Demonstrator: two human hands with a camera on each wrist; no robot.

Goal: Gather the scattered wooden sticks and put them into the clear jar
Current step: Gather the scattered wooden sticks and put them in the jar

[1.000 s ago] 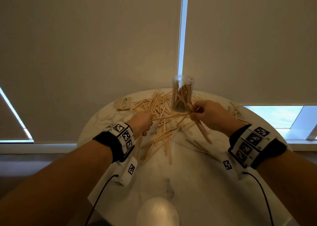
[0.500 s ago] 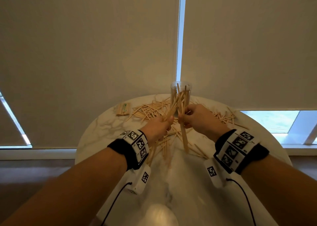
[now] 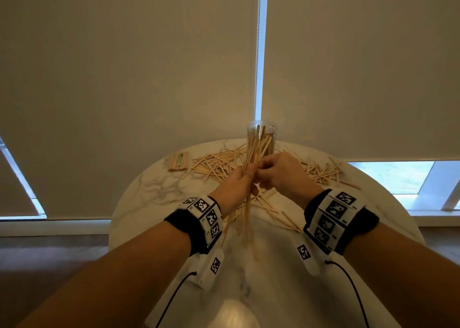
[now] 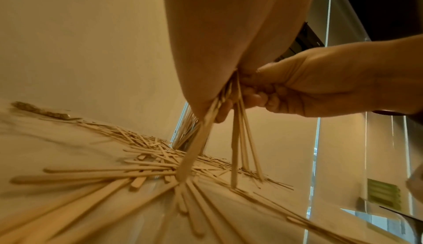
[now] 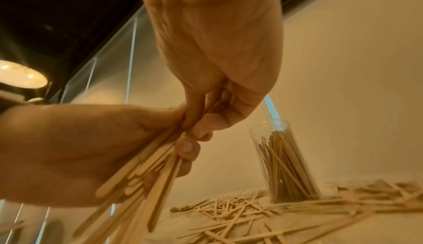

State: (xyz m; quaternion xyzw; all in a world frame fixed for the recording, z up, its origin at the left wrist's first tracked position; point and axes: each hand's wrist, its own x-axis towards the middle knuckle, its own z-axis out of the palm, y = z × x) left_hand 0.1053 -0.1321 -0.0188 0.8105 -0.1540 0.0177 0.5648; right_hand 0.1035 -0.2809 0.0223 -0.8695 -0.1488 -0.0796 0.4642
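Both hands meet above the middle of the round marble table (image 3: 149,190) and hold one bundle of wooden sticks (image 3: 247,210) nearly upright. My left hand (image 3: 242,178) grips the bundle from the left, and my right hand (image 3: 267,175) pinches it from the right. The bundle's lower ends (image 4: 235,157) hang just above the table. Behind the hands stands the clear jar (image 3: 271,142), upright and open, with many sticks inside (image 5: 286,161). Loose sticks (image 3: 216,162) lie scattered around the jar and under the hands (image 4: 137,166).
A small paper-wrapped pack of sticks (image 3: 179,162) lies at the table's far left. More loose sticks (image 3: 321,173) spread to the right of the jar. Roller blinds (image 3: 124,78) hang close behind the table's far edge.
The hands came together from apart. Sticks each hand had gathered are now joined in one bundle, raised from lying low to nearly upright in front of the jar.
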